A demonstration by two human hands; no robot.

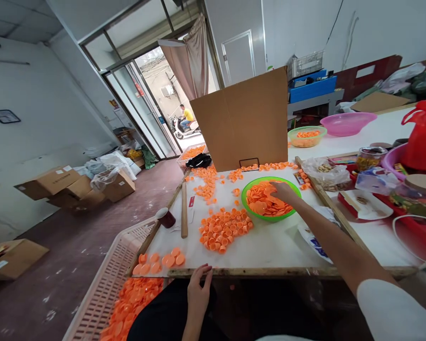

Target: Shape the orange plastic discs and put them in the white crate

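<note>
Discs (pixel 259 207), bright orange, thin, round and smooth, and here they are, piled at every angle in the green bowl (pixel 270 219) on the white table (pixel 266 251)! Some lie flat, face up, others stand on edge in overlapping rows, and the heap comes up near the rim. Lettering next: a small red label (pixel 191 201) sits beside the wooden stick (pixel 184 213), its print too small to make out; white stickers mark the cartons (pixel 48 182) on the floor, unreadable from here too; and blue print shows on the plastic bag (pixel 319 244) near the bowl, its words equally lost. To the hands! The right hand (pixel 283 191) is in over the bowl's far side, fingers bent down on the discs, directly touching the pile; whether it pinches one, I cannot tell. The left hand (pixel 199 284) rests at the table's near edge, fingers loosely curled, thumb a little apart, nothing in its grasp. From there the bowl lies ahead and to the right, well apart, with a patch of orange caps (pixel 223 229) between.
</note>
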